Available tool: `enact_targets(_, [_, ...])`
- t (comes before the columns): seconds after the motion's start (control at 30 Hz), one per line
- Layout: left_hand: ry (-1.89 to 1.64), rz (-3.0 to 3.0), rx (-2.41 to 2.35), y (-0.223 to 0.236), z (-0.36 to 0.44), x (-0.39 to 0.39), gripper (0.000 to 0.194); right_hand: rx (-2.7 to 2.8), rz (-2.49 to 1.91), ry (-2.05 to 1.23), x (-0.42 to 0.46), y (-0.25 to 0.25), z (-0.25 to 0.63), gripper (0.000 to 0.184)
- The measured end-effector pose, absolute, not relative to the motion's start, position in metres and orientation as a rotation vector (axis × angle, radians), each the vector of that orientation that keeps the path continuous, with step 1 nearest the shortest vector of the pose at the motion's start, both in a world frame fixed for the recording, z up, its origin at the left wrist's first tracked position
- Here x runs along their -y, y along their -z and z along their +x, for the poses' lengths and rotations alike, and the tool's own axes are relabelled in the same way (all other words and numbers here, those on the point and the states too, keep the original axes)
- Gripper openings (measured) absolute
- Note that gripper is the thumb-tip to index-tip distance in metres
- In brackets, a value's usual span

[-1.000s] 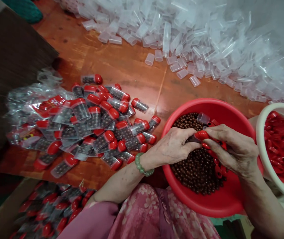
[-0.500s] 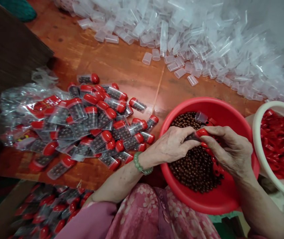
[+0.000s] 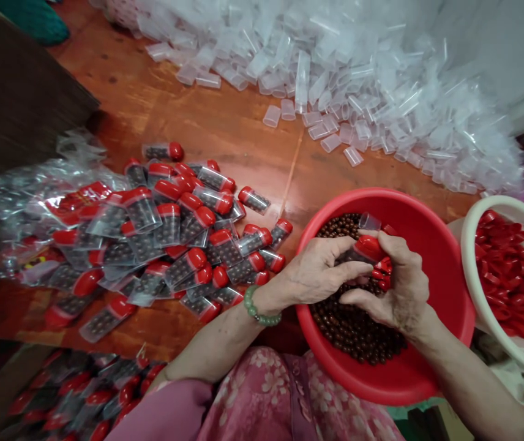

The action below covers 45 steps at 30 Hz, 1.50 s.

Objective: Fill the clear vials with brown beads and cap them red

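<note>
My left hand (image 3: 321, 271) pinches a transparent plastic tube (image 3: 351, 254) over a red plastic basin (image 3: 445, 275). Dark brown beads (image 3: 354, 327) fill the basin's bottom. A red cap (image 3: 370, 248) sits on the tube's end, under the fingers of my right hand (image 3: 402, 294). That hand also bunches several loose red caps (image 3: 384, 272). An empty transparent tube (image 3: 370, 222) lies on the beads. A white basin (image 3: 468, 269) of red caps (image 3: 512, 275) stands to the right of my right hand.
Bead-filled, red-capped tubes (image 3: 174, 239) lie heaped on the orange wooden table (image 3: 225, 131), beside a bagged batch (image 3: 27, 220). Empty transparent tubes (image 3: 349, 104) pile up beyond. More capped tubes (image 3: 87, 398) lie at lower left. A dark board (image 3: 18, 122) stands at the left.
My right hand has closed in, its fingers now curled around the red cap and loose caps. The tube stays in my left hand. The view has shifted slightly.
</note>
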<state>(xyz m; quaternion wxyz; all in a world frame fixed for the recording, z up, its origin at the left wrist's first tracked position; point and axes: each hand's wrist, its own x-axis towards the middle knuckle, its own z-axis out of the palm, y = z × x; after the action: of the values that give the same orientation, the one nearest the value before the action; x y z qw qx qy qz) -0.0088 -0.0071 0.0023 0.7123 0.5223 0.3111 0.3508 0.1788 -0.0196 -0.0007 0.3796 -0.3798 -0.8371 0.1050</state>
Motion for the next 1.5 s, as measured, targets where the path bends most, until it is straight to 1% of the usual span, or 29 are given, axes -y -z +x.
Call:
enact_targets(0.03, [-0.770,1.084,-0.668,-0.003,-0.008,0.007,0.018,2.178,-1.000,-0.230,0.019,-0.002,0.178,0.083])
enact_targets(0.07, [-0.766,1.013,-0.647,-0.004,-0.008,0.007,0.018,2.204,-1.021,-0.184,0.018,-0.004,0.177,0.087])
enact_targets(0.13, [-0.773,0.880,-0.605,-0.006,-0.007,0.006,0.019,2.239,-1.027,-0.095,0.017,-0.007,0.175,0.089])
enact_targets(0.23, [-0.759,0.727,-0.552,-0.007,-0.006,0.005,0.034,2.312,-1.002,-0.005,0.015,-0.008,0.174,0.097])
enact_targets(0.3, [-0.746,0.675,-0.534,-0.008,-0.006,0.004,0.043,2.340,-0.997,0.054,0.014,-0.008,0.175,0.100])
enact_targets(0.43, [-0.747,0.659,-0.514,-0.008,-0.004,0.004,0.049,2.318,-0.946,0.207,0.012,-0.006,0.176,0.090])
enact_targets(0.53, [-0.753,0.653,-0.490,-0.008,0.000,0.006,0.048,2.289,-0.894,0.329,0.010,-0.004,0.177,0.085])
enact_targets(0.63, [-0.786,0.670,-0.485,-0.006,0.005,0.010,0.047,2.278,-0.860,0.423,0.009,-0.003,0.178,0.074])
enact_targets(0.7, [-0.812,0.709,-0.518,-0.004,0.008,0.013,0.042,2.304,-0.858,0.444,0.009,-0.005,0.178,0.067])
enact_targets(0.8, [-0.821,0.777,-0.569,-0.003,0.009,0.017,0.031,2.351,-0.836,0.422,0.009,-0.007,0.178,0.065])
enact_targets(0.87, [-0.811,0.807,-0.584,-0.003,0.008,0.019,0.029,2.366,-0.816,0.399,0.010,-0.008,0.180,0.067])
enact_targets(0.93, [-0.801,0.817,-0.572,-0.003,0.007,0.019,0.033,2.383,-0.804,0.387,0.010,-0.008,0.180,0.068])
enact_targets(1.03, [-0.795,0.796,-0.504,-0.001,0.007,0.018,0.045,2.379,-0.792,0.392,0.012,-0.007,0.179,0.069])
enact_targets(1.1, [-0.801,0.756,-0.487,0.001,0.009,0.017,0.048,2.381,-0.809,0.357,0.013,-0.010,0.177,0.072])
enact_targets(1.17, [-0.830,0.712,-0.522,0.001,0.010,0.018,0.046,2.440,-0.841,0.221,0.012,-0.015,0.178,0.080])
enact_targets(1.27, [-0.913,0.760,-0.595,-0.010,-0.001,0.025,0.037,2.561,-0.923,-0.143,0.009,-0.026,0.191,0.096])
enact_targets(1.3, [-0.927,0.832,-0.623,-0.016,-0.010,0.029,0.034,2.559,-0.980,-0.245,0.006,-0.029,0.198,0.098])
enact_targets(1.33, [-0.926,0.929,-0.659,-0.023,-0.022,0.034,0.031,2.532,-1.064,-0.315,0.001,-0.031,0.208,0.096])
enact_targets(1.37, [-0.887,1.042,-0.718,-0.030,-0.037,0.041,0.027,2.484,-1.160,-0.338,-0.004,-0.032,0.218,0.087])
enact_targets(1.43, [-0.806,1.232,-0.868,-0.039,-0.072,0.060,0.024,2.420,-1.359,-0.294,-0.017,-0.029,0.239,0.055])
enact_targets(1.47, [-0.738,1.352,-0.956,-0.039,-0.092,0.071,0.025,2.440,-1.442,-0.283,-0.024,-0.026,0.248,0.041])
enact_targets(1.5, [-0.702,1.478,-1.092,-0.037,-0.113,0.084,0.026,2.490,-1.510,-0.285,-0.032,-0.022,0.255,0.035])
